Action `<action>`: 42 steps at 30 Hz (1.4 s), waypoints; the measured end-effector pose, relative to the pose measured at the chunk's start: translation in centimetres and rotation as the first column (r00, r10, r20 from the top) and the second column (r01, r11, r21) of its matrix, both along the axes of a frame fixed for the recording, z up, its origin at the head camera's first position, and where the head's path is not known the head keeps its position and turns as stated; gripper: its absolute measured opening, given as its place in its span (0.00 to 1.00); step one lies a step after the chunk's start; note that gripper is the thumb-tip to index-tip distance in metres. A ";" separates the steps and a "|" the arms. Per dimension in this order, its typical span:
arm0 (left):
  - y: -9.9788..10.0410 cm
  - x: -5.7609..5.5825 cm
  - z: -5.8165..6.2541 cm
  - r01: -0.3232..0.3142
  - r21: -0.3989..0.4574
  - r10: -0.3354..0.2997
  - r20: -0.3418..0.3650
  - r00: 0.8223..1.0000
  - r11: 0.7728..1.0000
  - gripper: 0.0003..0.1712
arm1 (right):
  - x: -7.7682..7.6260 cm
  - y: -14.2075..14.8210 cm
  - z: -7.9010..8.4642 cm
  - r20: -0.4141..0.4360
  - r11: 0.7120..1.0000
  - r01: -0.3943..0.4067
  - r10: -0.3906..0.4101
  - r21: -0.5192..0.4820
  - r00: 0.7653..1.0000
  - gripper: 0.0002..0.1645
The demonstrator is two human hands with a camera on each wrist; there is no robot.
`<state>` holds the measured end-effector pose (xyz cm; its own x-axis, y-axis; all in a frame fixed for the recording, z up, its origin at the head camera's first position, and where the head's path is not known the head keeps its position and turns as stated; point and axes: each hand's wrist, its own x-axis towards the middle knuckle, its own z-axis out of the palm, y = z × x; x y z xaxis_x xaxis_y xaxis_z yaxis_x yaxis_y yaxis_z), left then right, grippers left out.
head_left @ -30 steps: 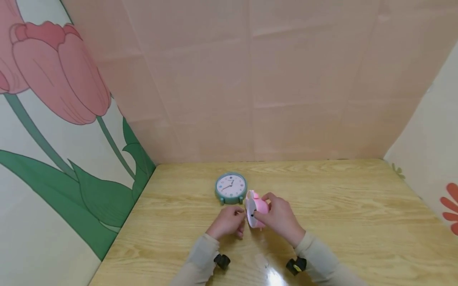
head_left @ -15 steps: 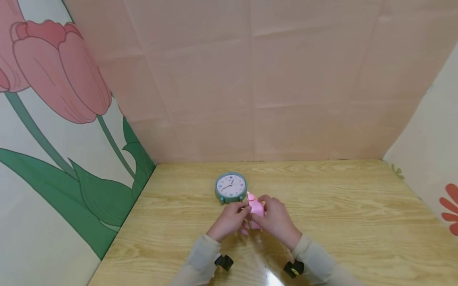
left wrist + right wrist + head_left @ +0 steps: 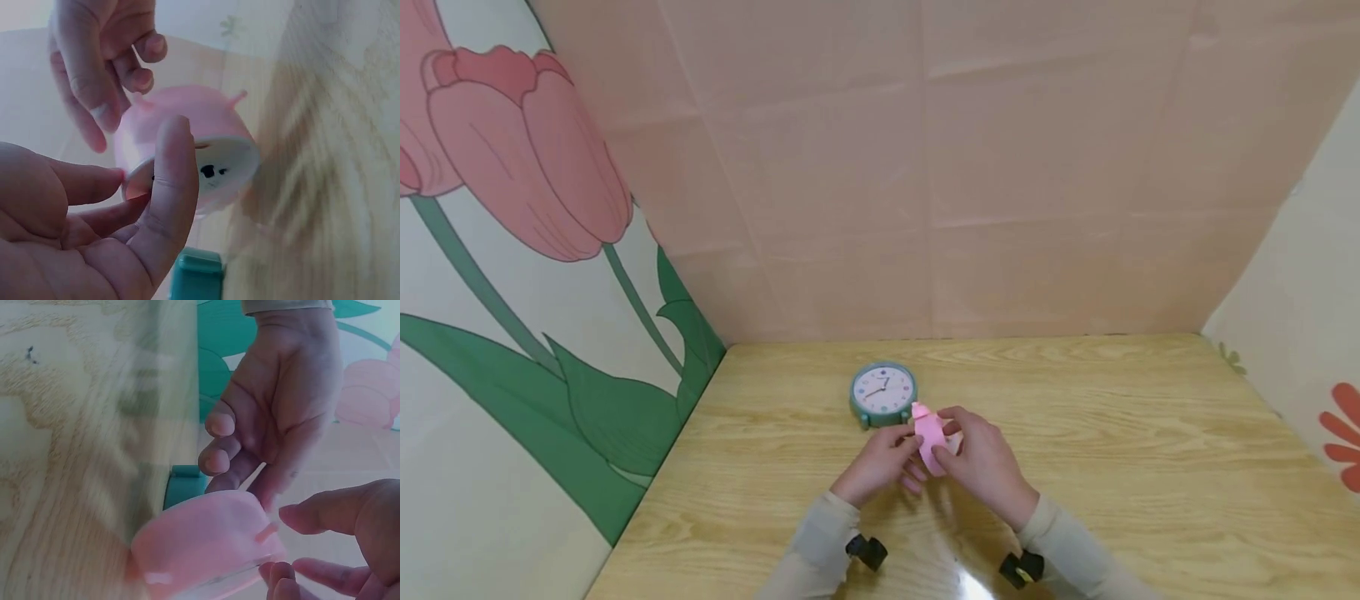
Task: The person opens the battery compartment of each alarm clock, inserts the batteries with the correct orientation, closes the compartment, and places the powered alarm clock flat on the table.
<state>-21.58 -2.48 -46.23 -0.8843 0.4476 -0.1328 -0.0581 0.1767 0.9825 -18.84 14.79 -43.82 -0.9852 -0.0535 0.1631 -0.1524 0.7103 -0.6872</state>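
Observation:
A small pink alarm clock (image 3: pixel 931 444) stands between both hands near the table's middle, its pink body toward me in the head view. Thumb and fingers of my left hand (image 3: pixel 880 462) pinch its left rim. My right hand (image 3: pixel 988 467) holds the other side, thumb against the body. The left wrist view shows the pink clock (image 3: pixel 187 109) with its white panel, dark marks and two small pink stubs. Left fingers cover part of that panel. In the right wrist view, fingertips of the right hand meet the edge of the pink clock (image 3: pixel 200 534).
Just behind the pink clock, a teal round clock (image 3: pixel 883 390) lies face up on the wood-grain table (image 3: pixel 1112 417). A pinkish sheet (image 3: pixel 925 167) rises at the table's back edge. On the left is a tulip-printed panel (image 3: pixel 520 150), on the right a pale wall (image 3: pixel 1307 292).
The pink clock has turned so its white panel no longer faces left and its pink body shows. My left hand has come up onto its rim. The teal clock has stayed put.

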 end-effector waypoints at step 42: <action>0.3 -1.0 -2.9 -0.059 -0.017 0.060 0.131 0.989 0.998 0.20 | -2.9 2.2 -4.7 0.005 0.984 0.000 -0.001 0.176 1.000 0.67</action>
